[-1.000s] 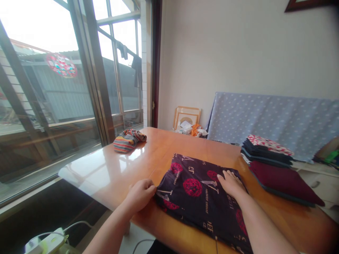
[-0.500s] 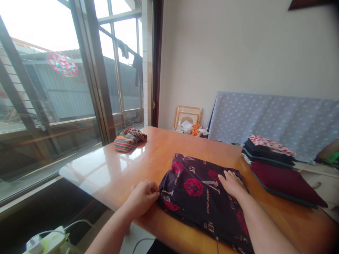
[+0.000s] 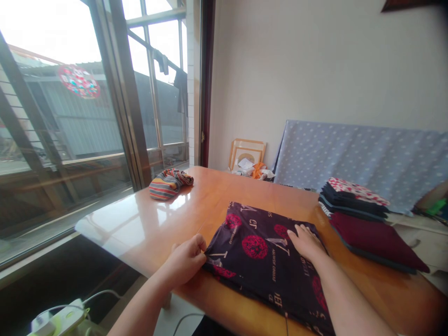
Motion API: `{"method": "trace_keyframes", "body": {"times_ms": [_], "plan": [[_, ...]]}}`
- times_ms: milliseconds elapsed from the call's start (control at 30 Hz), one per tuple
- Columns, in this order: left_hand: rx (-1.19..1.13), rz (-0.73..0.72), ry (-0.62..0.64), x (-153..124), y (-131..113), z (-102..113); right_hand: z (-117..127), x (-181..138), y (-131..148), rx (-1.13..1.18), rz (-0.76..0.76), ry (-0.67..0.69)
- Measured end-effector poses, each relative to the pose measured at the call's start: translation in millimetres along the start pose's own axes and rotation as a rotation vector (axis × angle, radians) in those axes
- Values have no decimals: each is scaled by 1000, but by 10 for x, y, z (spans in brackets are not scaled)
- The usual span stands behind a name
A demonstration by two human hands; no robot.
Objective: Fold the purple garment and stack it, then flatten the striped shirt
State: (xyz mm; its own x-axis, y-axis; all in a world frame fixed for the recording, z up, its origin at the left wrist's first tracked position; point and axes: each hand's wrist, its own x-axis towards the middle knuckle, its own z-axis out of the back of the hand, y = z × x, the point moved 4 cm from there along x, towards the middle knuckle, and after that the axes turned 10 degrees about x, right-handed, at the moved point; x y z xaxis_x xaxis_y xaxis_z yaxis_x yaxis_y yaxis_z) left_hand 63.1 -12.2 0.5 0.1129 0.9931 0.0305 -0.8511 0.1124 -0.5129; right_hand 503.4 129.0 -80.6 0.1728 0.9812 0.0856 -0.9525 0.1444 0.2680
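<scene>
Okay so, folded dark purple rose-print cloth [image 3: 261, 261] lying flat on a glossy orange wood table [image 3: 147, 219], left hand [image 3: 184, 261] pinched shut on its near edge

Right hand [image 3: 306, 243] sits open on top of it, fingers spread, not gripping anything. Further out there's a striped cloth bundle [image 3: 170, 184] by the window, and a stack of folded clothes [image 3: 353, 198] just behind a folded maroon cloth [image 3: 376, 242] on the right
</scene>
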Motion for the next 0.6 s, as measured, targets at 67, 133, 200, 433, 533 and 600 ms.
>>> {"method": "trace_keyframes", "body": {"times_ms": [67,133,200,433,533,600], "plan": [[150,-26,-2,-25,-58,17,9,-9,7,6,-5,2],[254,-55,-12,-45,-109,28,17,-16,14,11,-7,7],[301,-77,-5,-52,-137,34,24,-20,20,14,-11,10],[269,-86,-100,128,-290,123,24,-21,30,36,-19,-3],[201,-236,-218,198,-499,101,17,-14,30,41,-16,0],[188,-359,-185,193,-595,-2,14,-12,28,44,-15,2]]}}
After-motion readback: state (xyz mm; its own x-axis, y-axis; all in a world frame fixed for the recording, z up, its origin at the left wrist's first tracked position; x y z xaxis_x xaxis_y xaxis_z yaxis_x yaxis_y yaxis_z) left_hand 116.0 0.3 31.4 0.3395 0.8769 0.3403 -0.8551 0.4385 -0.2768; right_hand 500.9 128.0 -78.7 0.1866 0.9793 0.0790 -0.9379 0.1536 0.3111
